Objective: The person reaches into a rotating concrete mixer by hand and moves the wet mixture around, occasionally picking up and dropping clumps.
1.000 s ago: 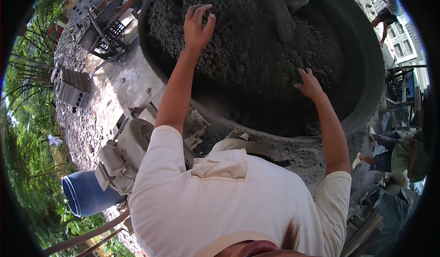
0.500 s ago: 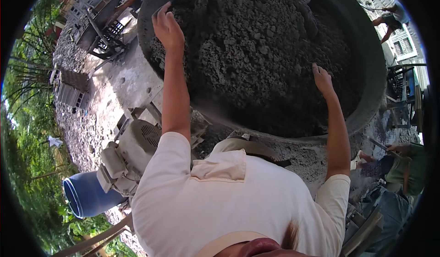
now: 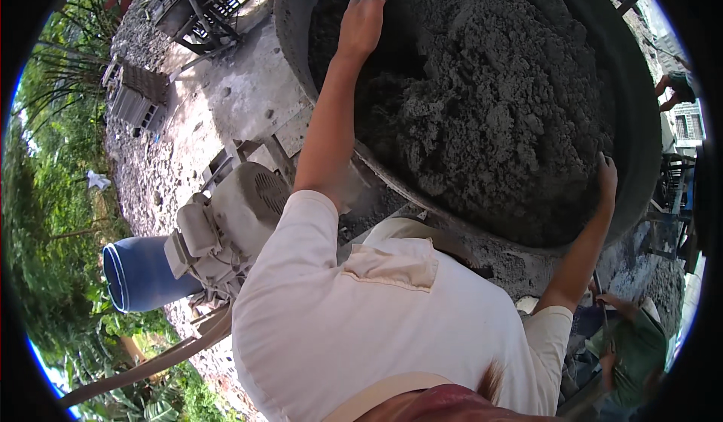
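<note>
A wide round mixing tub [image 3: 640, 121] with a grey rim stands in front of me. It holds a heap of dark, damp, crumbly cement mix [image 3: 497, 113], higher toward the middle and right. Over a dark hollow at the left of the heap is my left hand [image 3: 361, 27], back of the hand up, its fingers bent away and mostly hidden. My right hand [image 3: 608, 175] is at the heap's right edge, near the inner wall, with its fingers stretched out and nothing visible in them. Whether either hand touches the mix I cannot tell.
A dusty motor [image 3: 252, 196] sits close by the tub's left side, with a blue barrel [image 3: 147, 273] beyond it. Concrete blocks [image 3: 138, 94] lie on the gravel at left. A person in a green top [image 3: 640, 354] is at lower right, another person [image 3: 678, 89] at far right.
My view has swung, shifting the tub rightward. My left hand has moved right over the mix and its fingers have bent down. The right hand now lies nearer the tub's right wall.
</note>
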`<state>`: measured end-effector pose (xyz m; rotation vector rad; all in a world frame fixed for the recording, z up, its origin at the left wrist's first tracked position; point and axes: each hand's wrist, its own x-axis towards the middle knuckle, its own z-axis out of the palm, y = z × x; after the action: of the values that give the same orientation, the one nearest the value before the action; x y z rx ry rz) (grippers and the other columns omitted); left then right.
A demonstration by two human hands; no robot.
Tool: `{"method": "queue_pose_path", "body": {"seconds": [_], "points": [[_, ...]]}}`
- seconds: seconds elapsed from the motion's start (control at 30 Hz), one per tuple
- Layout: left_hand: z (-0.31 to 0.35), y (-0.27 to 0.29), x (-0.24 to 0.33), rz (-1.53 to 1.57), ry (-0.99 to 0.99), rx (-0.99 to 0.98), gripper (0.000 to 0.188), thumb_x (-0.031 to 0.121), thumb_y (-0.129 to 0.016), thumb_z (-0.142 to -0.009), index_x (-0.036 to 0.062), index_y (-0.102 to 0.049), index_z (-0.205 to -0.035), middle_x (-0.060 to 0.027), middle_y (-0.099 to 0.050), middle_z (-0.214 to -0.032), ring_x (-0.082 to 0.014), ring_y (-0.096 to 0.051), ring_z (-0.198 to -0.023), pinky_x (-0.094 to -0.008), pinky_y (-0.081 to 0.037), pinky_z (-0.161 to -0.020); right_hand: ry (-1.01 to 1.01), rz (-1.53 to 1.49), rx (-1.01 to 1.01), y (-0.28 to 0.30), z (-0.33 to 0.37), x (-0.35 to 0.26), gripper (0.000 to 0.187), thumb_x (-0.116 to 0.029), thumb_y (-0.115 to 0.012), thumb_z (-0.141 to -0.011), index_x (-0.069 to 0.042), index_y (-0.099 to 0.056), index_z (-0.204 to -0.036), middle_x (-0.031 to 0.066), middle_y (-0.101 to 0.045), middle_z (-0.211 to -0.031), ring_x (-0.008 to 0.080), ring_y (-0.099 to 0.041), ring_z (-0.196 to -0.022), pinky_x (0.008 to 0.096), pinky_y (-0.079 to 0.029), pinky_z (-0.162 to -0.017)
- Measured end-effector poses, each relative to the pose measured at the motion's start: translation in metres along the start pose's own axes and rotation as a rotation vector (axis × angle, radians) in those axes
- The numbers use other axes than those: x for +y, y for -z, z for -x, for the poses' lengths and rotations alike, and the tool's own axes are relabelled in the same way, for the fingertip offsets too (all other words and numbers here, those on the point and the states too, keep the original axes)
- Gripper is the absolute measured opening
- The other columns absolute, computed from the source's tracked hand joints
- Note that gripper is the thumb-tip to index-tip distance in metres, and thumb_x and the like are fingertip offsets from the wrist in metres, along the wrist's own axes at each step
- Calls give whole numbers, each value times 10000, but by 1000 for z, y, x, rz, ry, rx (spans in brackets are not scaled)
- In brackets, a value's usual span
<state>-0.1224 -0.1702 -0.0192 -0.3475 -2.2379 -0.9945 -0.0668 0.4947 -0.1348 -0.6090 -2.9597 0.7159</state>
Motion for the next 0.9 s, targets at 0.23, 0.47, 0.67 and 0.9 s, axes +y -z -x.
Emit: {"method": "queue_pose_path", "body": {"seconds": [0.23,0.47,0.67,0.9], "points": [[5,-15,-12,-208,-147,-105,359,203,-342,-947,34,-627,-1083,-174,-621,-1105,-340,-535,-1101,-404,-408,-961,-50,-99,401,28,6,12,459,-438,-472,-916,-84,-638,-1158,166,-664,-1070,325,-616,-1012,393,-444,-873],[10,-37,-25,-308,-341,-166,245,122,-445,-903,40,-581,-1089,-152,-634,-1055,-355,-569,-1024,-433,-469,-868,46,-210,664,62,25,36,466,-474,-498,-888,-121,-669,-1138,131,-689,-1031,310,-642,-974,377,-466,-839],[13,-32,-30,-369,-412,-212,228,102,-472,-895,56,-568,-1096,-130,-634,-1039,-339,-576,-1010,-435,-482,-836,-136,-168,804,45,52,-35,517,-506,-467,-865,-110,-662,-1134,168,-664,-1073,376,-608,-1025,440,-454,-880],[12,-51,-37,-149,-53,-422,402,264,-318,-986,10,-585,-1146,-220,-576,-1174,-355,-512,-1139,-406,-375,-1000,-313,-352,540,23,50,-65,731,-526,-401,-904,6,-353,-1403,224,-474,-1358,422,-443,-1243,489,-370,-1008]]}}
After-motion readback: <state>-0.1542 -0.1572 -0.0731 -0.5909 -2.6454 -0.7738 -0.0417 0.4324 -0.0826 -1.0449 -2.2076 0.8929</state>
